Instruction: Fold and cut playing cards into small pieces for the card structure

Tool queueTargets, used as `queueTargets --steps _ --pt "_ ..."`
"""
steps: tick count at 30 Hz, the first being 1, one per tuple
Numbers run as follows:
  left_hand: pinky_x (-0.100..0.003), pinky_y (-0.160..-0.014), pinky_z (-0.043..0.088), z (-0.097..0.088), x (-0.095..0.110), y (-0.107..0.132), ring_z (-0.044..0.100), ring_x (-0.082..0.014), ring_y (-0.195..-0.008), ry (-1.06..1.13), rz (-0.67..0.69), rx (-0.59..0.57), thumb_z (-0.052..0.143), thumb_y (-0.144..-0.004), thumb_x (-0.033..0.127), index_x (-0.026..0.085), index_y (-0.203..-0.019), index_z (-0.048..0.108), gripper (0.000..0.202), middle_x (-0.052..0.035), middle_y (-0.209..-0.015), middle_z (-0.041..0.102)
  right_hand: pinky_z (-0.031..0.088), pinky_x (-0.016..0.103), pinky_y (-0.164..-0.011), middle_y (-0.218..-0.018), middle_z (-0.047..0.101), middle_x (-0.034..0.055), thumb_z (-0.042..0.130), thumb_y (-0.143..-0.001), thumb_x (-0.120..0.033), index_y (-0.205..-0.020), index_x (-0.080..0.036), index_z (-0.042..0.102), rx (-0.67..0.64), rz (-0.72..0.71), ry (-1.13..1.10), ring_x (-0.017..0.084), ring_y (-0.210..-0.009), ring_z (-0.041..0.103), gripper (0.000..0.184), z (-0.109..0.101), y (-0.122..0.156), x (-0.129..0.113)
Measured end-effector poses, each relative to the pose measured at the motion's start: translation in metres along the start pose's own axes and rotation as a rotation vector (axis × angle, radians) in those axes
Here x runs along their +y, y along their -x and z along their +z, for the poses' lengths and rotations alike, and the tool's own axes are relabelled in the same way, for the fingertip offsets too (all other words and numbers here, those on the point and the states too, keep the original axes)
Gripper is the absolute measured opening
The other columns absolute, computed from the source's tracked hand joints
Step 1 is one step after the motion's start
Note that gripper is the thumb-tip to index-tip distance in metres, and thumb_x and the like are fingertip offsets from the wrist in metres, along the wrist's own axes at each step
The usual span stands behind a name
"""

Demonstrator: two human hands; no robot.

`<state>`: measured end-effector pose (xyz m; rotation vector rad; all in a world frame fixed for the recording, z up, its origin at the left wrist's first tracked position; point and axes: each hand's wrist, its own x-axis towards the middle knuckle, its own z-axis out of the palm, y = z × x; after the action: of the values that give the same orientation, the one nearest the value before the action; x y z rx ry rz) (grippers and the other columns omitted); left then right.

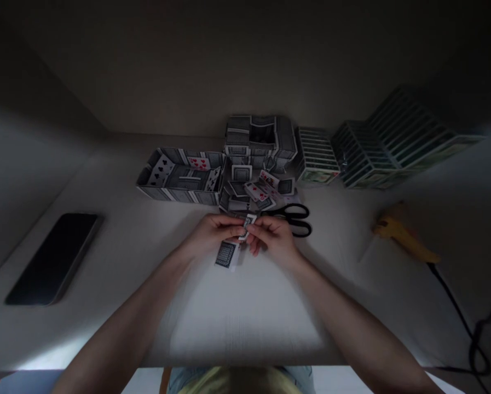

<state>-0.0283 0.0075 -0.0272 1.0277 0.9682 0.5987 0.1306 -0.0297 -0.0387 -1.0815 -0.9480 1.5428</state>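
Between my two hands is a small piece of playing card (247, 225), its patterned back towards me. The fingers of my left hand (216, 232) pinch its left side, while my right hand (273, 235) grips it from the right. Just below my left fingers, another playing card (226, 254) lies back up on the table. Behind my hands is a loose pile of playing cards (256, 191), some face up and some face down. Black-handled scissors (300, 212) lie beside my right hand, their blades mostly hidden.
An open box made of cards (196, 194) stands back left, with a card-built structure (284, 137) behind the pile. Stacked card packs (317, 153) stand right of it. A phone (54, 257) lies left; a yellow glue gun (407, 238) with a black cord lies right.
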Motion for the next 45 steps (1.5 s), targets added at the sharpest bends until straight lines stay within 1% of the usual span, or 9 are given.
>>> queueTargets --steps 4,12,16,22,27,30,32,35,45 --pt "-0.029 -0.068 0.052 0.001 0.002 0.0 0.061 -0.0121 -0.066 0.003 -0.03 0.028 0.076 -0.056 0.027 0.013 -0.084 0.069 0.032 -0.0024 -0.074 0.069 0.042 0.018 -0.031 -0.046 0.058 -0.003 0.067 -0.067 -0.036 -0.059 -0.015 0.056 0.072 -0.02 0.031 0.007 -0.032 0.05 0.026 0.004 0.002 0.002" --pt "-0.027 -0.067 0.052 0.002 -0.001 -0.004 0.061 -0.0103 -0.064 0.01 -0.021 0.05 0.077 -0.055 0.025 0.013 -0.084 0.067 0.033 -0.0009 -0.072 0.067 0.04 0.019 -0.031 -0.045 0.056 -0.0032 0.064 -0.07 -0.037 -0.057 -0.015 0.054 0.061 -0.002 0.054 0.007 -0.032 0.049 0.027 0.003 0.001 0.003" --pt "-0.029 -0.066 0.052 0.004 0.0 -0.003 0.06 -0.0108 -0.062 -0.004 -0.027 0.083 0.078 -0.054 0.026 0.012 -0.08 0.065 0.032 -0.0009 -0.069 0.066 0.038 0.019 -0.03 -0.042 0.054 -0.0038 0.063 -0.07 -0.037 -0.056 -0.016 0.053 0.084 -0.004 0.073 0.007 -0.03 0.047 0.027 0.004 0.002 0.003" --pt "-0.028 -0.062 0.052 0.004 0.002 -0.005 0.06 -0.0126 -0.06 -0.049 -0.035 0.074 0.077 -0.054 0.029 0.011 -0.075 0.063 0.031 -0.0019 -0.065 0.064 0.036 0.017 -0.028 -0.044 0.055 -0.0039 0.063 -0.071 -0.038 -0.056 -0.016 0.05 0.062 0.008 0.071 0.006 -0.03 0.045 0.029 0.001 0.001 0.005" --pt "-0.025 -0.059 0.051 0.003 0.005 -0.003 0.059 -0.0108 -0.058 -0.115 -0.019 0.001 0.072 -0.06 0.037 0.011 -0.073 0.059 0.032 -0.0004 -0.064 0.062 0.04 0.018 -0.029 -0.046 0.057 -0.003 0.064 -0.07 -0.037 -0.058 -0.015 0.052 -0.016 0.006 0.029 0.007 -0.032 0.048 0.027 -0.003 -0.002 0.002" --pt "-0.02 -0.048 0.045 0.005 0.004 0.0 0.052 -0.0074 -0.049 -0.213 0.008 -0.1 0.059 -0.072 0.047 0.012 -0.069 0.055 0.036 0.0006 -0.058 0.057 0.041 0.018 -0.03 -0.048 0.058 -0.0026 0.065 -0.069 -0.036 -0.059 -0.015 0.053 -0.052 0.008 -0.001 0.008 -0.033 0.05 0.026 -0.005 -0.003 0.0" --pt "-0.017 -0.04 0.038 0.008 0.002 0.002 0.047 -0.0062 -0.045 -0.274 0.032 -0.131 0.049 -0.077 0.051 0.013 -0.067 0.054 0.04 0.0009 -0.056 0.054 0.041 0.018 -0.03 -0.049 0.059 -0.0021 0.065 -0.069 -0.036 -0.059 -0.015 0.053 -0.067 0.014 -0.015 0.008 -0.033 0.05 0.027 -0.005 -0.003 -0.001" --pt "-0.017 -0.037 0.032 0.013 -0.002 0.003 0.044 -0.0059 -0.044 -0.315 0.066 -0.105 0.042 -0.081 0.05 0.014 -0.067 0.053 0.041 0.0013 -0.054 0.052 0.04 0.018 -0.029 -0.048 0.059 -0.0019 0.067 -0.068 -0.037 -0.057 -0.015 0.052 -0.062 0.018 -0.034 0.008 -0.033 0.05 0.029 -0.005 -0.004 -0.002" --pt "-0.018 -0.043 0.035 0.014 -0.003 0.004 0.041 -0.006 -0.045 -0.4 0.183 -0.034 0.047 -0.08 0.043 0.015 -0.056 0.047 0.038 0.0034 -0.048 0.044 0.04 0.019 -0.031 -0.047 0.058 -0.0022 0.067 -0.067 -0.039 -0.058 -0.016 0.053 -0.074 0.037 -0.028 0.008 -0.033 0.048 0.029 -0.007 -0.003 0.0"
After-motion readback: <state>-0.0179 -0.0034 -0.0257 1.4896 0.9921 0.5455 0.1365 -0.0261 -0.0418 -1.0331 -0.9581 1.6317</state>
